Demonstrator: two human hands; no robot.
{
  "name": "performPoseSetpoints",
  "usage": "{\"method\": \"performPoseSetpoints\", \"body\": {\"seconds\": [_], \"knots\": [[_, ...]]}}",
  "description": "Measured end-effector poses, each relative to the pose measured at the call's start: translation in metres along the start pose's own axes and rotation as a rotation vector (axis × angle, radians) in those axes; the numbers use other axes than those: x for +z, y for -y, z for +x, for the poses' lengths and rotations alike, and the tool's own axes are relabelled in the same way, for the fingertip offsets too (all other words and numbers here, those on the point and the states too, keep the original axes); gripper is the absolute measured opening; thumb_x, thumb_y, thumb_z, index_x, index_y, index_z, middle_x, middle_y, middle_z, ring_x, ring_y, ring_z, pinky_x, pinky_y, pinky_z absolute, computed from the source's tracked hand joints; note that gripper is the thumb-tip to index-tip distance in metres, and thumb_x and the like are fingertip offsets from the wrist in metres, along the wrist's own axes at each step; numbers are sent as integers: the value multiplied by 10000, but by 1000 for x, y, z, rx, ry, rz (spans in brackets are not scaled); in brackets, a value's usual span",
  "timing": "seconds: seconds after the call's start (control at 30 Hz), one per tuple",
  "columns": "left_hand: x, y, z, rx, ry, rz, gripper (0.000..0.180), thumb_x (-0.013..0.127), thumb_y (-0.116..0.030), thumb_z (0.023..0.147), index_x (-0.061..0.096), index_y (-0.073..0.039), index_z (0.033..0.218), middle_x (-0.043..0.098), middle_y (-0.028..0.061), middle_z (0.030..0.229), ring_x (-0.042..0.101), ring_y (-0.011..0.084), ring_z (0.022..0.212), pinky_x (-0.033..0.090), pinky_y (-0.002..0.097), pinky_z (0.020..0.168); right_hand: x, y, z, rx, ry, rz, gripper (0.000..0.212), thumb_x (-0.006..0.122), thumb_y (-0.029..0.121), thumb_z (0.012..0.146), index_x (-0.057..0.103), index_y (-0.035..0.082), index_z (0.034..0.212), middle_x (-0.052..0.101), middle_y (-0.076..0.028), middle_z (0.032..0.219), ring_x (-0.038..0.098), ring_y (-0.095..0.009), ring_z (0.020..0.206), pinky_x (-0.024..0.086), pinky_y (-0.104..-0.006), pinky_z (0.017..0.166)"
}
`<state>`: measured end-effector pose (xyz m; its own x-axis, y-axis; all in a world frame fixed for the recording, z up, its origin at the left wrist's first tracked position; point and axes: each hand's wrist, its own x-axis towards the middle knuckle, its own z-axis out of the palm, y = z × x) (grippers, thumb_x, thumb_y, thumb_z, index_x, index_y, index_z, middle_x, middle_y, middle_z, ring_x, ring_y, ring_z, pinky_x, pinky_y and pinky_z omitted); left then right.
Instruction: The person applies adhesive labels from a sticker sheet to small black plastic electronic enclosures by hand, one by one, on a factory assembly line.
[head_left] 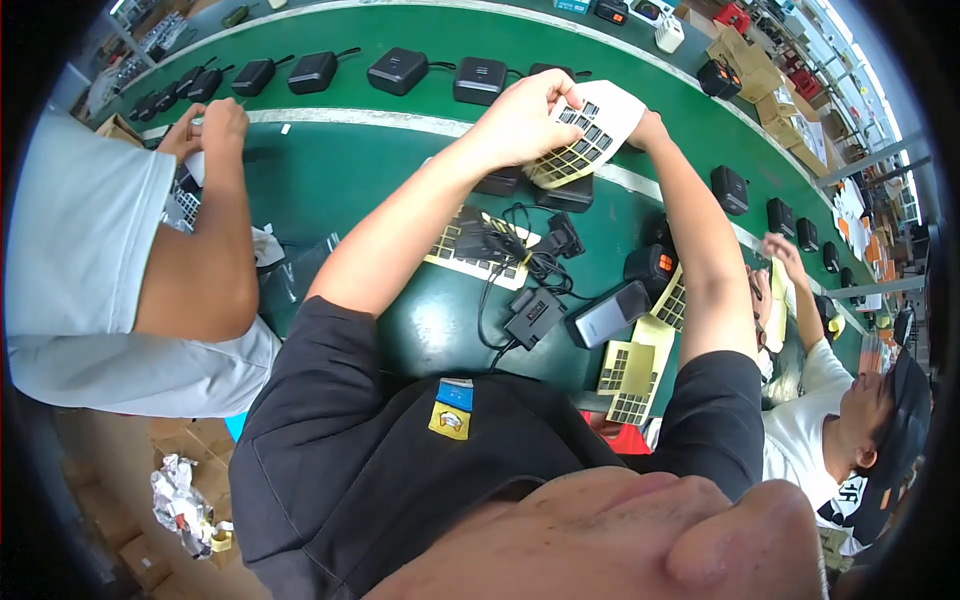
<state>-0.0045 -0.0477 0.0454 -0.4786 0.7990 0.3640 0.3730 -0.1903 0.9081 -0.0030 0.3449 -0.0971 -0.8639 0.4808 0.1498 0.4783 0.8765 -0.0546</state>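
Note:
My left hand (pixel 527 118) pinches the left side of a curled sheet of small dark labels (pixel 590 130) with a pale yellow backing. At the sheet's right edge is my right hand (pixel 648 130); its fingers are mostly hidden behind the paper. Beneath the sheet, a black box-shaped device (pixel 566 194) stands on the green bench, with another black box (pixel 500 181) to its left. Closer to me lie a second label sheet (pixel 470 268), a tangle of black cable (pixel 543 262), a black adapter (pixel 536 318) and a grey-and-black device (pixel 608 314).
Black devices with wrist straps (pixel 398 71) line the green belt (pixel 330 40) beyond a pale rail. By my right forearm are a black-and-orange device (pixel 650 264) and more label sheets (pixel 630 380). Co-workers sit on both sides, with a person's hands (pixel 210 128) at left. Cardboard boxes (pixel 790 115) stand far right.

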Motion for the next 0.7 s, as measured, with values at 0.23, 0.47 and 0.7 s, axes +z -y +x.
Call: {"method": "performPoseSetpoints", "body": {"seconds": [0.23,0.47,0.7], "knots": [[-17,-21,-47,-63,-213,271,426,590,-21,775,559,-13,1200,658,120,1047,634,174,944,497,303,863,-185,175,-156,-424,-486,862,186,672,127,838,651,25,992,638,-138,941,614,-300,913,491,-372,837],[3,-35,-55,122,-191,134,291,627,-6,866,596,3,1156,700,112,1052,641,116,972,500,268,841,-205,192,-231,-624,-441,632,213,764,97,753,680,40,940,660,-93,934,627,-266,911,505,-355,785],[15,-43,-53,180,-176,210,281,630,-21,866,609,-10,1146,715,127,1013,691,164,919,529,283,795,-214,184,-244,-589,-381,786,193,753,35,765,682,22,944,666,-90,895,645,-224,818,516,-318,716]]}}
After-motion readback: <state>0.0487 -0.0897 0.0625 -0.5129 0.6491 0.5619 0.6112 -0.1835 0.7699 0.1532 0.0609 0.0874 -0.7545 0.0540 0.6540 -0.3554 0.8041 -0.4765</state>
